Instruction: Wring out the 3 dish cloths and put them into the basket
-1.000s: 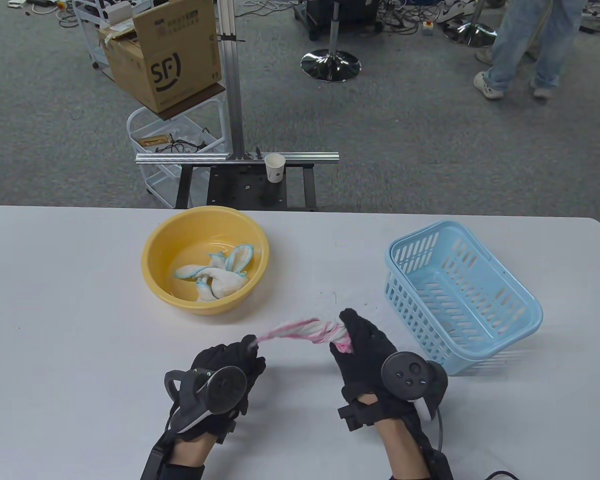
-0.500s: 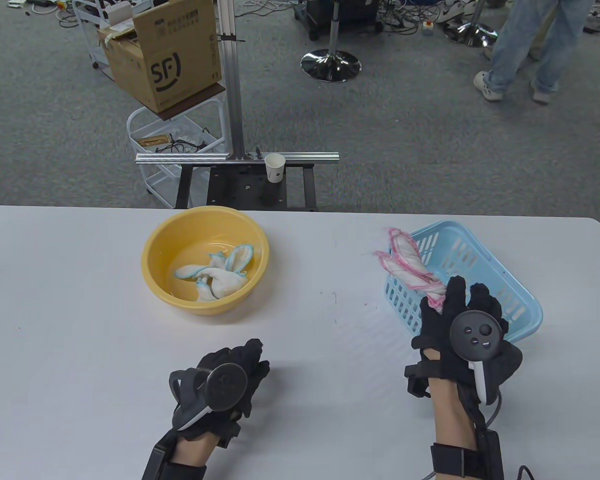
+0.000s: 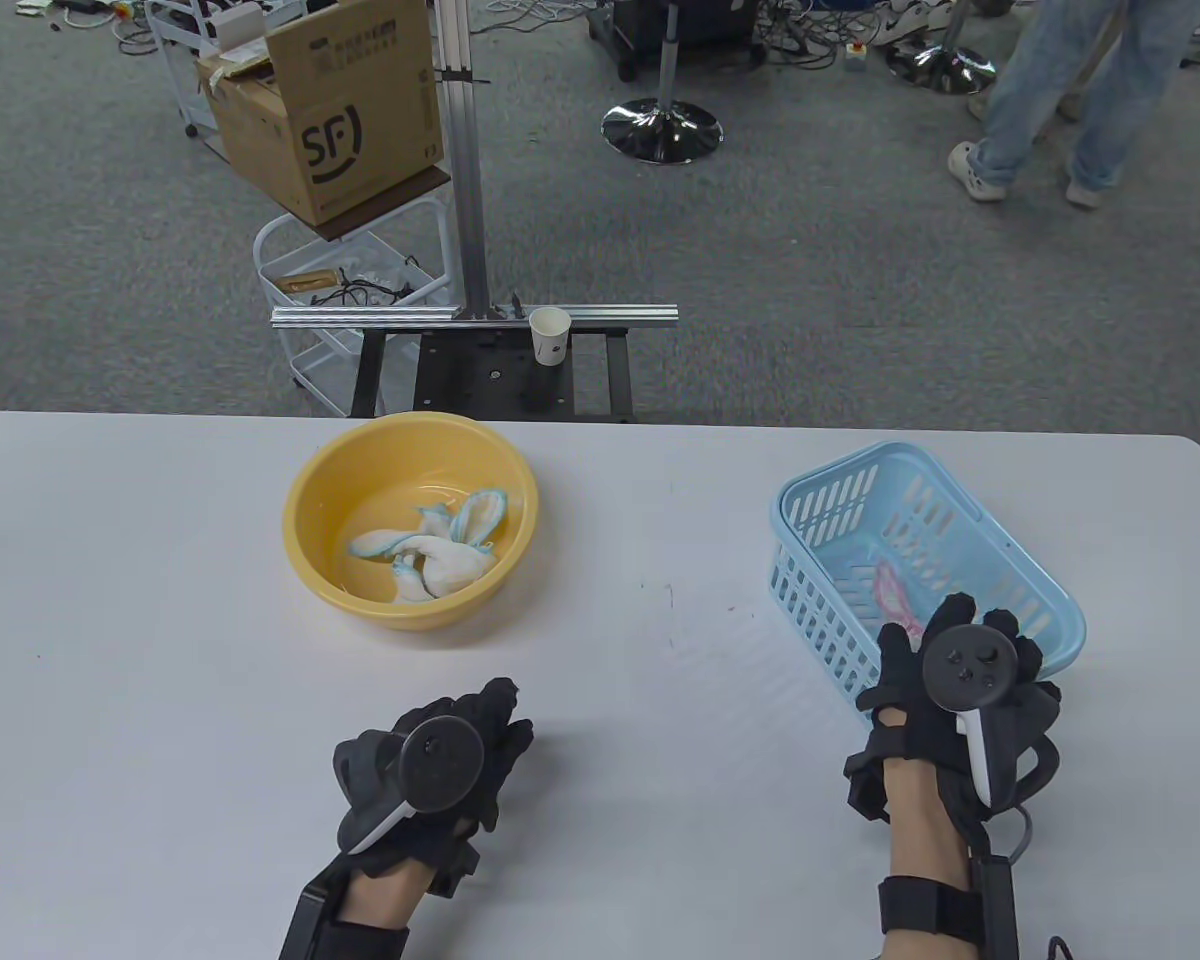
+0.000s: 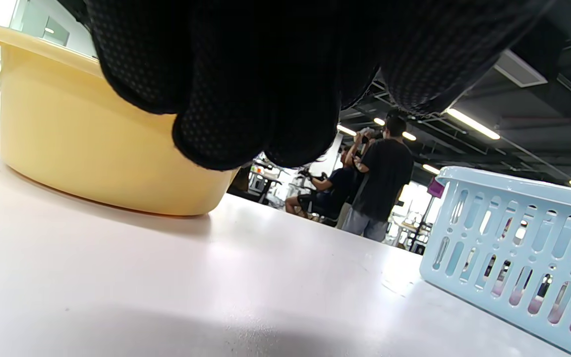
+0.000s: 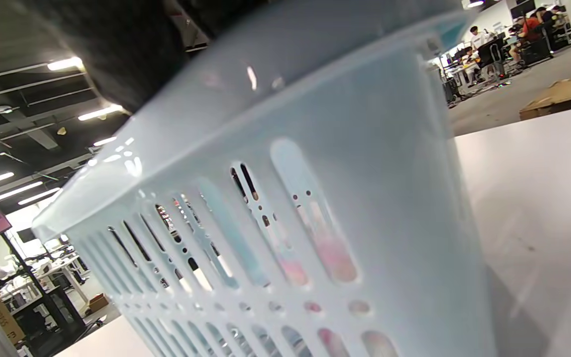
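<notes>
A pink-edged dish cloth (image 3: 890, 592) lies on the floor of the light blue basket (image 3: 1020, 570) at the table's right; its pink shows through the basket's (image 5: 315, 198) slots as the cloth (image 5: 335, 258). My right hand (image 3: 945, 640) hovers over the basket's near rim with fingers spread and nothing in them. White cloths with blue edging (image 3: 440, 550) lie in the yellow basin (image 3: 305, 520). My left hand (image 3: 495, 715) rests on the table in front of the basin (image 4: 92, 148), its fingers (image 4: 246, 99) loosely curled and holding nothing.
Behind the table's far edge stands a metal frame with a paper cup (image 3: 550, 335) on it. A cardboard box (image 3: 330, 110) sits on a white cart at the back left. A person's legs (image 3: 1060, 90) are on the carpet at the top right.
My left hand let go of the twisted pink cloth and stayed low. My right hand carried it right, over the basket, and dropped it inside.
</notes>
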The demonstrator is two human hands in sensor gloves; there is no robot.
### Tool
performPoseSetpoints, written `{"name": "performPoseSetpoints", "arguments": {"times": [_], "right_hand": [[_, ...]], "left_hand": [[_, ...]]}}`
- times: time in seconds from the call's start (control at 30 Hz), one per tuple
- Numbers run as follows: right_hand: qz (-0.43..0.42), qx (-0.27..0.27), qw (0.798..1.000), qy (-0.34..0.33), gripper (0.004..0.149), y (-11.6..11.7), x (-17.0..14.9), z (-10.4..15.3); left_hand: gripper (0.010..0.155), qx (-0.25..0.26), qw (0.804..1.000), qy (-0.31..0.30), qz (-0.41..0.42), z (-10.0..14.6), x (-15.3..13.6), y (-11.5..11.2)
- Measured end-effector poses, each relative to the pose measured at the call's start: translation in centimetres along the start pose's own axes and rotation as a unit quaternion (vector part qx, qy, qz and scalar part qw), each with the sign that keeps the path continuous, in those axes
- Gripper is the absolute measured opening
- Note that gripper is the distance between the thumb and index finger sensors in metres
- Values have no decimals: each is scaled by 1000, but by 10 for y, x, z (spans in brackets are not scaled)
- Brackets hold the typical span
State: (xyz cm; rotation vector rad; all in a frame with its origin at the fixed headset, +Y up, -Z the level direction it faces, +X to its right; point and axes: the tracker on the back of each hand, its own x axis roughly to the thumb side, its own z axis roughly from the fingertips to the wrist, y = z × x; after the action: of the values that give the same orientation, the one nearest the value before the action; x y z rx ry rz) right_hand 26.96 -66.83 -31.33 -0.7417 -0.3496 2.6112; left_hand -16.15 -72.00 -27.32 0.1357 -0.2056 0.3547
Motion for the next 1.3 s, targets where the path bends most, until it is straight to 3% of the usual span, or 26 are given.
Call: {"name": "performPoseSetpoints", "arguments": {"times": [0.43,0.8,1.03,1.3], "right_hand": [[4,-20,995,-102,71,-10,39,18],[14,-51,971,-235,71,-5,89,53],[2,-30,947,-319,73,36,106,89],[9,18,930,-367,77,88,100,111]], "left_hand": [[59,-9,1000,5,2,0,0,0],[67,-15,1000,21,-1,1,-4,0],[76,-19,999,41,-3,0,-12,-1],[82,-23,998,59,-9,-2,-21,-4]]}}
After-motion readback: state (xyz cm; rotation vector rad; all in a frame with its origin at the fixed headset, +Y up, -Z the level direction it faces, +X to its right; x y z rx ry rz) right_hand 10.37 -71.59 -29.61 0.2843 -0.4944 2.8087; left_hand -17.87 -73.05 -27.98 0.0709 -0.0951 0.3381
